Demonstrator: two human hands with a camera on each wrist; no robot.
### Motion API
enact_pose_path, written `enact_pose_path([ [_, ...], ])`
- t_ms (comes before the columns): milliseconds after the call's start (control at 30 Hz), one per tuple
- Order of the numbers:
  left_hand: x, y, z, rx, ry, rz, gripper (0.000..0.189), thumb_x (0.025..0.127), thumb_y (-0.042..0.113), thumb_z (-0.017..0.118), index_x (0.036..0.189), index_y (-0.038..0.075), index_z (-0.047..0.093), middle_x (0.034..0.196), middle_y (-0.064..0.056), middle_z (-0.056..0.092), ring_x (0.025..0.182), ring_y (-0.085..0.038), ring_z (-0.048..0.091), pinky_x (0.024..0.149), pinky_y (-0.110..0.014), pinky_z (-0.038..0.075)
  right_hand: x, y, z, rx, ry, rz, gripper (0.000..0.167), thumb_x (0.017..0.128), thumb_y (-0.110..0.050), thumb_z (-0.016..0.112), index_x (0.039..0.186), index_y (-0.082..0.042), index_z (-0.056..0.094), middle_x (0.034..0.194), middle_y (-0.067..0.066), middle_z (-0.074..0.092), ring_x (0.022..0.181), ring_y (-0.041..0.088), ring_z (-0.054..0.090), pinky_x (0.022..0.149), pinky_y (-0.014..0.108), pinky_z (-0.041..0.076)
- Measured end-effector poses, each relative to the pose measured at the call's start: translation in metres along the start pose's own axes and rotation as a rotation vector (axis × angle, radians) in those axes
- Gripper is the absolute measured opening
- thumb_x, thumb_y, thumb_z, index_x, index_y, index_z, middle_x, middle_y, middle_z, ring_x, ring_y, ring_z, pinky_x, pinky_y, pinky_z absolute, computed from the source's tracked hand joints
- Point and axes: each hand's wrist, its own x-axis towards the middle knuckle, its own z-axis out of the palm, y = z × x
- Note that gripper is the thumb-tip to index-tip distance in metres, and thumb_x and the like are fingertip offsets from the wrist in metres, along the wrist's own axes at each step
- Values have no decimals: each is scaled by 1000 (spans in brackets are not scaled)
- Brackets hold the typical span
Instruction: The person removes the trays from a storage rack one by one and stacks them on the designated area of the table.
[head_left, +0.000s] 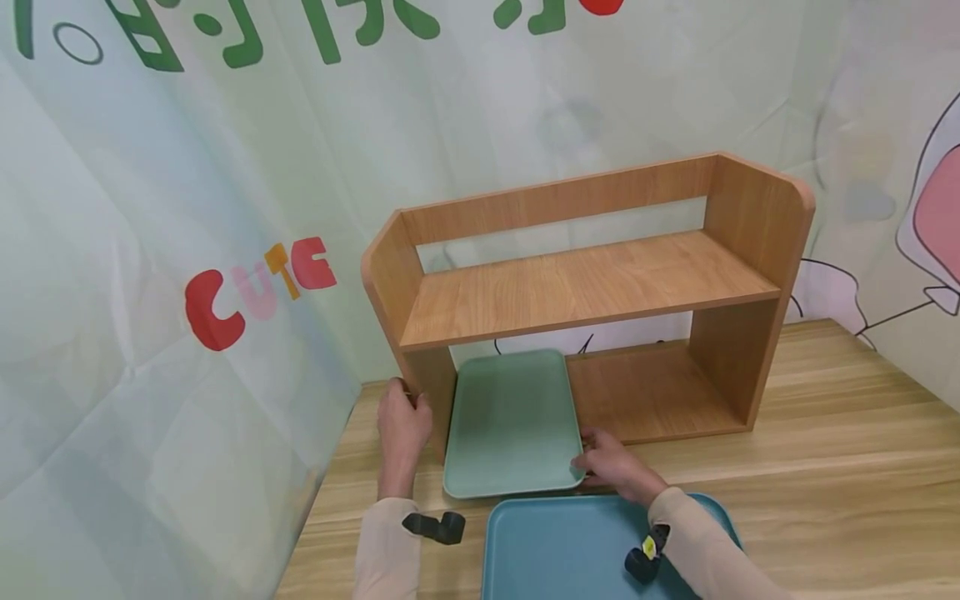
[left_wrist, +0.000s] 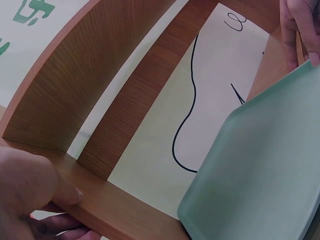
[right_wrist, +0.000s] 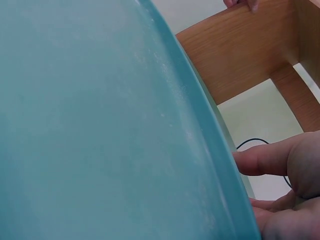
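Note:
A light-green tray (head_left: 513, 425) lies in the lower left compartment of a wooden shelf (head_left: 585, 279), with its near end sticking out past the front. My right hand (head_left: 617, 467) pinches the tray's right edge near its front corner. Beside the compartment, my left hand (head_left: 403, 425) grips the front edge of the shelf's left side panel (head_left: 431, 396). The left wrist view has its thumb (left_wrist: 65, 192) over the panel edge and the fingers on the other side. Below the right forearm, a blue tray (head_left: 558, 542) rests on the table and hides part of the green one in the right wrist view.
The wooden table (head_left: 847, 442) runs to the right of the shelf. A printed cloth backdrop (head_left: 247, 417) stands close on the left and behind. The shelf's upper board (head_left: 585, 283) spans above the green tray, and its right side panel (head_left: 735, 358) closes the far end.

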Motion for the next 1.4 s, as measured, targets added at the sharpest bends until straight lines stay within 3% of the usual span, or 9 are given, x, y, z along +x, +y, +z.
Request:
enact_pose_path([
  [533, 0, -1, 0, 8, 4, 6, 23, 93, 10, 53, 110, -6, 53, 101, -23, 59, 88, -34, 58, 73, -44, 48, 0, 1, 1, 5, 5, -28, 57, 87, 7, 54, 140, 7, 33, 128, 26, 49, 101, 32, 61, 79, 49, 55],
  [1100, 0, -2, 1, 9, -2, 4, 24, 93, 9, 53, 110, -7, 53, 101, -24, 59, 90, -35, 58, 75, -45, 48, 0, -2, 2, 58, 87, 6, 56, 89, 3, 53, 142, 3, 34, 114, 26, 53, 82, 26, 65, 70, 41, 58],
  [1400, 0, -1, 0, 7, -3, -4, 24, 93, 10, 53, 111, -6, 52, 102, -24, 60, 91, -35, 58, 76, -46, 48, -5, -9, 1, 96, 130, -8, 54, 89, 2, 54, 141, 1, 38, 118, 27, 50, 85, 27, 64, 69, 41, 58],
])
